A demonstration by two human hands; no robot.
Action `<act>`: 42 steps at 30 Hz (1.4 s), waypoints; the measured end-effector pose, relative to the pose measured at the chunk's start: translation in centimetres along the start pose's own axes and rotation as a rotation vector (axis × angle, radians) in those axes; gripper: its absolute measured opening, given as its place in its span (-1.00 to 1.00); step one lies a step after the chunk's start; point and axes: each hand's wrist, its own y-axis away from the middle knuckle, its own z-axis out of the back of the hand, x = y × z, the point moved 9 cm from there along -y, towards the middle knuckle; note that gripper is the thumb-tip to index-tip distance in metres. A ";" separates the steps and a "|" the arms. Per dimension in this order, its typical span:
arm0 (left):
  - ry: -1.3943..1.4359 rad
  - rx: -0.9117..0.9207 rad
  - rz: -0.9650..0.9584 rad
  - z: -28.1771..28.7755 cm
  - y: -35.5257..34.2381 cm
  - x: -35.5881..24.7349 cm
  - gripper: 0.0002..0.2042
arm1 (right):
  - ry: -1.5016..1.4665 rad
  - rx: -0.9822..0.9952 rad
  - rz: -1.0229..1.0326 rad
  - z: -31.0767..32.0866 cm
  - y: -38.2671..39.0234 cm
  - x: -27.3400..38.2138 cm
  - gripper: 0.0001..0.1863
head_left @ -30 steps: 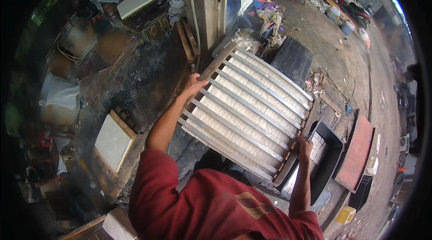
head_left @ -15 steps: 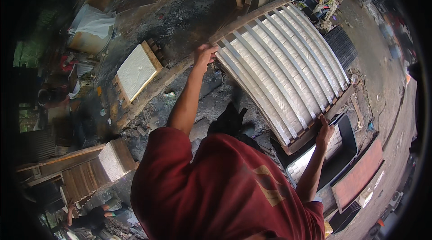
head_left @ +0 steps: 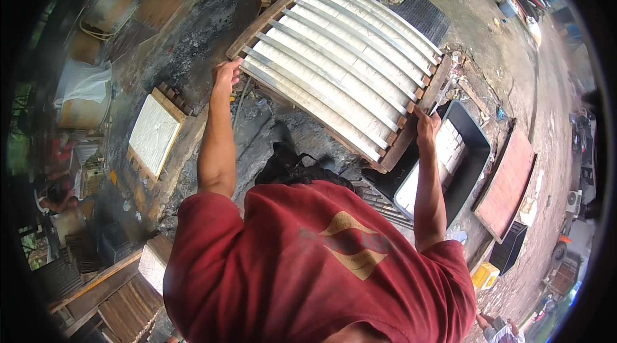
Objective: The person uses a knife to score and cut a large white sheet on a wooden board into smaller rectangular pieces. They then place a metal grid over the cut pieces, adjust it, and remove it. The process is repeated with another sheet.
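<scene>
Wood frame point(head_left: 276, 14), silvery slats point(head_left: 274, 25) over creamy slab point(head_left: 347, 55) — tight in left hand point(head_left: 226, 74) and right hand point(head_left: 427, 126)

Head view: worn high, looking steeply down and forward, upright
Dark red cloth T-shirt point(head_left: 302, 246): nearest the lens, filling the lower middle
Brown wood-framed rack with silver slats point(head_left: 342, 68): beyond it, seen from above
Grey-brown dirt ground point(head_left: 540, 99): stretches away at right
Left edge: blurred, probably farther off
</scene>
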 end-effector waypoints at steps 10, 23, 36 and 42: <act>0.037 -0.115 -0.128 0.9 2.4 -1.8 -0.60 | 0.298 -0.111 0.141 0.8 1.5 3.9 -0.65; 0.898 1.014 -0.103 -17.5 26.2 -6.8 -0.92 | -0.562 1.114 -0.241 -18.5 18.3 13.9 -0.25; -0.842 0.351 -0.808 -7.6 18.9 -4.5 -0.15 | 0.243 0.677 0.896 -42.0 14.4 26.9 -0.83; -0.816 0.344 -0.815 -8.2 19.8 -4.4 0.03 | 0.276 0.888 0.902 -45.9 13.9 24.4 -0.87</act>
